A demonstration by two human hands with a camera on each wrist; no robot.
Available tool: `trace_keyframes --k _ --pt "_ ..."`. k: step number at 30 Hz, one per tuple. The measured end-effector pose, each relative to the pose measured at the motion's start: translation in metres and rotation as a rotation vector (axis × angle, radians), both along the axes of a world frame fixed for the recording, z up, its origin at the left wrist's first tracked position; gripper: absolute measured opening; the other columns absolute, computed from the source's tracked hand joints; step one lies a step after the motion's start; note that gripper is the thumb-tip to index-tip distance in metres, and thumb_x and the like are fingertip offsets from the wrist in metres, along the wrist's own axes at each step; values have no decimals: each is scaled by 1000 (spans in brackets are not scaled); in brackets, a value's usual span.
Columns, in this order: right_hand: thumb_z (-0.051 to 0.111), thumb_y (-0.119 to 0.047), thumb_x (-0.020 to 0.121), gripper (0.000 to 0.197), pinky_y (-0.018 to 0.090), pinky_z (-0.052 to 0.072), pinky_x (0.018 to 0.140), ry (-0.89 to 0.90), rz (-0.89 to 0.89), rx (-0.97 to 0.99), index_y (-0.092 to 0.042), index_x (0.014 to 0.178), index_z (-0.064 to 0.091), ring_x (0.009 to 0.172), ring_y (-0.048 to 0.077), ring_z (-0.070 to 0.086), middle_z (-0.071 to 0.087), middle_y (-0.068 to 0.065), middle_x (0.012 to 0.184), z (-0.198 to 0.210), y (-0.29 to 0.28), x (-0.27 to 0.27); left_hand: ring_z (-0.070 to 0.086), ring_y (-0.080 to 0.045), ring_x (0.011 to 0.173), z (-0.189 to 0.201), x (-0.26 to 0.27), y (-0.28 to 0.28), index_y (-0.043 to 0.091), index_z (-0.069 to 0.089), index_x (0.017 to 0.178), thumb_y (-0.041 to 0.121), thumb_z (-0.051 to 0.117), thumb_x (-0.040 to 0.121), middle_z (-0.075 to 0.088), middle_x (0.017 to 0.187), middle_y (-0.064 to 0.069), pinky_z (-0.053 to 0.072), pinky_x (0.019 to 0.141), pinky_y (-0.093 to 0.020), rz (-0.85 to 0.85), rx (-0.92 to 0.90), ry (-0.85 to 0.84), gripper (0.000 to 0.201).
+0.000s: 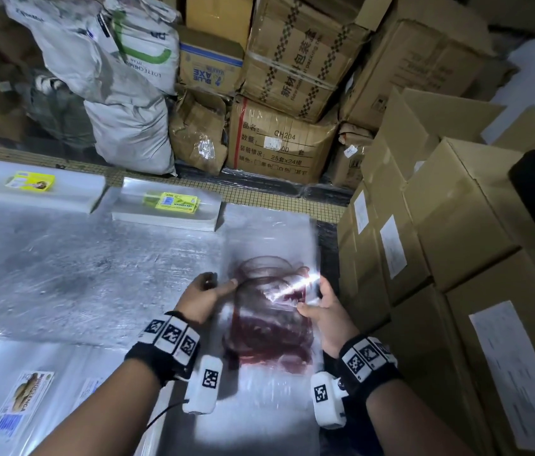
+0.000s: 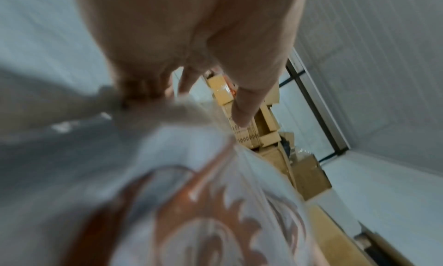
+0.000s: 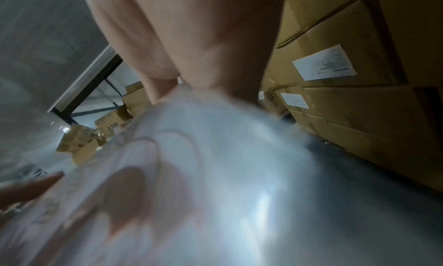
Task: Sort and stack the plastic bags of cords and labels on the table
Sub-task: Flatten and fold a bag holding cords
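A clear plastic bag of dark red cords (image 1: pixel 271 284) is held just above the table's right side, between both hands. My left hand (image 1: pixel 207 292) grips its left edge, thumb on top. My right hand (image 1: pixel 320 306) grips its right edge, thumb over the plastic. Below it lies a pile of similar cord bags (image 1: pixel 269 347). The left wrist view is blurred and shows the left hand (image 2: pixel 191 61) on the bag (image 2: pixel 215 203). In the right wrist view the right hand (image 3: pixel 191 43) holds the bag (image 3: pixel 191 156). Two stacks of clear bags with yellow labels (image 1: pixel 29 183) (image 1: pixel 171 201) lie at the back.
The silver table (image 1: pixel 78 258) has a bag with a printed label (image 1: pixel 26 399) at its near left. Cardboard boxes (image 1: pixel 457 241) stand close along the right edge. More boxes (image 1: pixel 279 143) and white sacks (image 1: pixel 128 93) are piled behind the table.
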State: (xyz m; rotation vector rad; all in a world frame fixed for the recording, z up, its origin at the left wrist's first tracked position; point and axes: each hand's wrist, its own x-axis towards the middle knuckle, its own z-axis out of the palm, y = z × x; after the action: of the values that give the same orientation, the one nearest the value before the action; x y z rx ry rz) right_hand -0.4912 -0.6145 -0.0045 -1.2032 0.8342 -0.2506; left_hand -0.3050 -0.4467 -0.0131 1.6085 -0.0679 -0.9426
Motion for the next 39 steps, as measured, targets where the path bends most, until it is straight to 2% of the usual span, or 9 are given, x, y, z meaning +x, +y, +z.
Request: trace_keyframes --k 2,6,9,13,18,24,27,33,39 --pt "46 22 90 54 33 53 91 -84 6 52 -15 130 51 103 25 63 64 13 116 4 -2 -3 61 -41 102 13 -3 11 1 65 118 40 89 57 67 111 -23 48 94 -50 -109 -179 302 77" --pt "45 20 91 52 56 43 103 -96 21 167 -8 135 48 109 40 59 62 27 120 -1 -3 -2 58 -36 87 22 -6 14 1 69 110 23 80 67 68 94 -23 44 80 -43 -169 -320 438 50" --pt "53 14 91 51 50 46 105 11 34 154 -5 138 50 112 36 63 64 21 125 -6 -5 3 68 -38 85 31 -16 15 2 75 97 12 59 80 70 94 -25 52 88 -46 -219 -344 554 25" --pt "68 0 80 68 53 39 112 68 18 222 -8 143 46 123 36 59 62 20 132 -17 -7 5 62 -44 111 25 -20 16 0 52 134 -12 62 68 59 125 -31 45 102 -55 -277 -292 409 67" --pt "55 8 87 57 53 36 114 -11 80 304 -11 141 49 128 38 54 61 18 133 -5 -3 3 69 -37 83 23 -19 12 7 52 133 -26 42 78 61 122 -29 60 75 -46 -215 -277 444 66" --pt "61 22 72 108 44 21 122 45 107 177 -27 158 17 147 16 22 20 -9 161 -6 -5 0 71 -31 80 32 -20 15 8 51 133 -27 43 77 72 94 -16 59 64 -35 -219 -287 358 67" --pt "67 17 68 104 52 27 119 -14 150 167 -31 153 31 143 24 37 38 -2 156 -6 -8 -1 70 -30 73 34 -19 14 11 57 123 -29 41 76 70 88 -17 59 60 -36 -188 -320 360 64" --pt "65 13 82 75 32 28 113 280 245 -58 -6 148 36 137 22 40 38 8 154 1 0 3 69 -41 92 13 -12 14 8 57 126 -18 59 71 72 100 -22 50 92 -56 -211 -33 313 61" --pt "50 27 81 91 18 45 96 86 140 -95 -27 151 31 134 9 38 40 -10 147 26 7 11 63 -40 96 33 -20 6 11 65 114 -25 44 78 70 103 -22 50 91 -55 -124 -250 274 55"
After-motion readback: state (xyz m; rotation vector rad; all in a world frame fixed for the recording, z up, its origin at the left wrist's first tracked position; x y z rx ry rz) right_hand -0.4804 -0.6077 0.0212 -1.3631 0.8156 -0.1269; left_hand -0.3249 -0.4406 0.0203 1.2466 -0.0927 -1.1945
